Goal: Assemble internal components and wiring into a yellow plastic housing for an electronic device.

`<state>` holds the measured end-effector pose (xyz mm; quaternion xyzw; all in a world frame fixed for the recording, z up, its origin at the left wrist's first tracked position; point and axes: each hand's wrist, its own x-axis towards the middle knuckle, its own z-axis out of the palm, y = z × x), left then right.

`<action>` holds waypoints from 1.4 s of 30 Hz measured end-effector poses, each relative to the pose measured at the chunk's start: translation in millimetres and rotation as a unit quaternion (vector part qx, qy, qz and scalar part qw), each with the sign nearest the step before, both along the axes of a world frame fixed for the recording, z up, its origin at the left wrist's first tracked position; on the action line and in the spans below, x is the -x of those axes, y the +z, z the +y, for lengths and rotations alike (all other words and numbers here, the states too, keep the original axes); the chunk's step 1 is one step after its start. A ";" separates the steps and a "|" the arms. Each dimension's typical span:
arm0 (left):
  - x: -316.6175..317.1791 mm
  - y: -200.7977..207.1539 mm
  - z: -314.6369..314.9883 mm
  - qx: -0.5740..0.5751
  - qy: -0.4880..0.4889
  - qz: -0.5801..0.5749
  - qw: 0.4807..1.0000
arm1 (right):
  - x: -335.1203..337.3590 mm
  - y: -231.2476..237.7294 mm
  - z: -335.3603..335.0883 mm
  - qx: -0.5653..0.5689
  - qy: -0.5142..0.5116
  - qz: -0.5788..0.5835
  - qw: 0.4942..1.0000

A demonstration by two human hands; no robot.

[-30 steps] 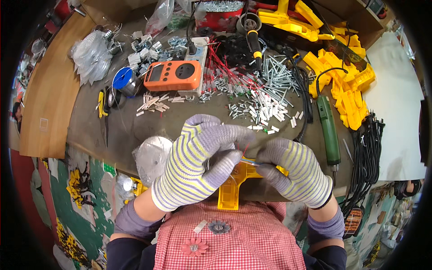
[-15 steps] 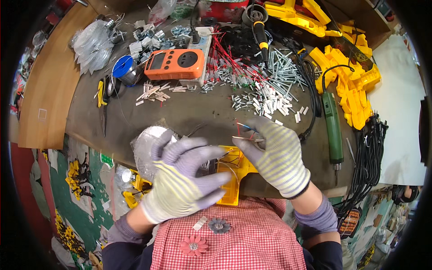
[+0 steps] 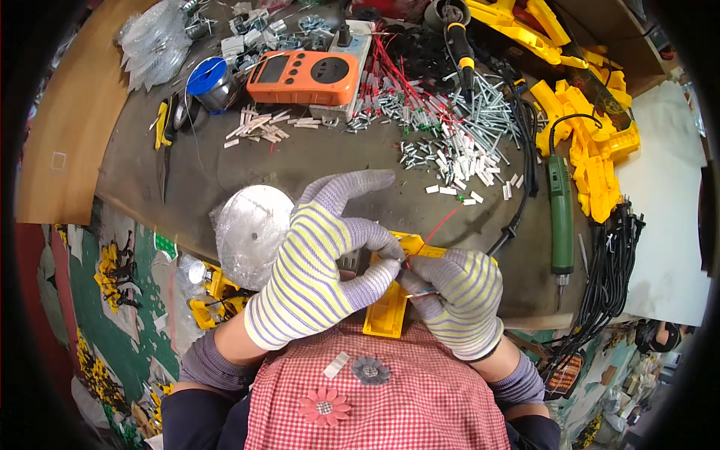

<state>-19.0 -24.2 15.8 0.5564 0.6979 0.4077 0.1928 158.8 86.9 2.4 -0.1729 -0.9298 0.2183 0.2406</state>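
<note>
Yellow part point(image 3: 390, 315) at lower centre of the frame, lying at the near edge of the table point(image 3: 300, 161), just above your checked shirt. It looks like stiff moulded plastic, light, and safe to grip by its long sides. A thin red wire point(image 3: 439, 225) rises from it toward the upper right; it is limp and slight, so take it near its end and do not pull hard. Your left hand point(image 3: 315, 270), gloved, covers the part's left side, thumb and forefinger closed in a pinch at the part's upper end, where the wire starts. Your right hand point(image 3: 461, 296), gloved, has its fingers closed on something small and thin just right of the part; what it is cannot be made out. Left of centre: a round silver disc point(image 3: 251, 229) in clear film. Upper centre: an orange meter point(image 3: 304, 75). Centre right: loose metal pins point(image 3: 450, 142). Right: a green tool point(image 3: 559, 214).
</note>
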 end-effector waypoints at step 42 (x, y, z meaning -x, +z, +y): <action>7.1 -2.4 4.2 -0.006 -0.064 -0.006 0.998 | -3.7 21.3 24.1 0.038 0.011 0.040 0.998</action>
